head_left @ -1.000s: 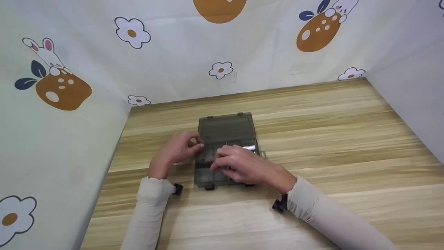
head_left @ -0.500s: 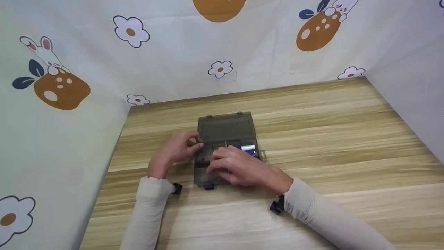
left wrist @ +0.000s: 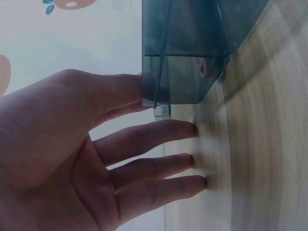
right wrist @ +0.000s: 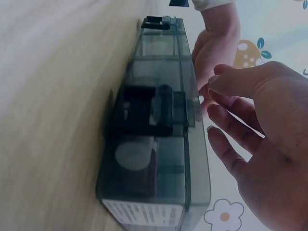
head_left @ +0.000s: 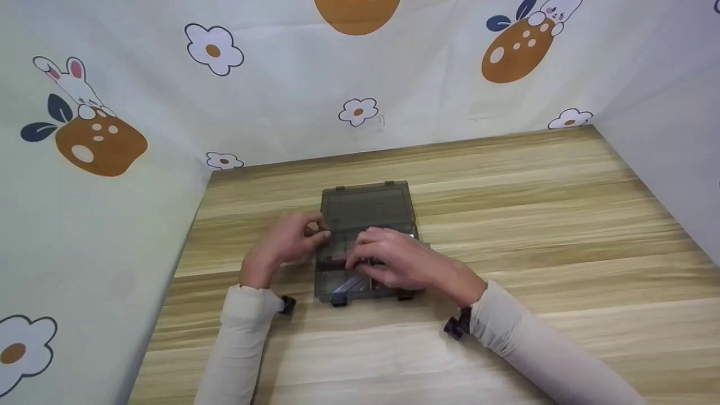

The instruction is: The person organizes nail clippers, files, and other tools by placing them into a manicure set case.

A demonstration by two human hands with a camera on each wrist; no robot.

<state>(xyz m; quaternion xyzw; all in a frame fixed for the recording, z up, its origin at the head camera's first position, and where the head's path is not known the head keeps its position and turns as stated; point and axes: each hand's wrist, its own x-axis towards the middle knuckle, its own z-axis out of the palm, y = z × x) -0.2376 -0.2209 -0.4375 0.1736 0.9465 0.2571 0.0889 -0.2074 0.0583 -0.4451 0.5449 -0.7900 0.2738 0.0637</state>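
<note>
A smoky see-through compartment box [head_left: 327, 284] lies on the table, its lid [head_left: 368, 207] folded back towards the far wall. A shiny bluish strip [head_left: 349, 284] shows in its near part. In the head view, the left hand [head_left: 289, 239] is at the box's left side. The left wrist view shows its thumb touching the box corner, with three straight fingers on the tabletop. Over the middle compartments hovers the right hand [head_left: 396, 259], fingers bent and thumb close to the forefinger. Nothing shows between them in the right wrist view. This hand hides part of the contents.
Two dark latches [right wrist: 149, 108] sit on the box's near side, and a printed white label [right wrist: 144, 212] is on one end. The wood-grain table [head_left: 534, 236] meets patterned cloth walls [head_left: 281, 95] at the back and sides. Each wrist bears a small dark camera.
The right hand shifts left, then back right and slightly away over the box. It now covers the white cylinder seen half a second ago; the bluish strip comes into sight. The left hand stays put.
</note>
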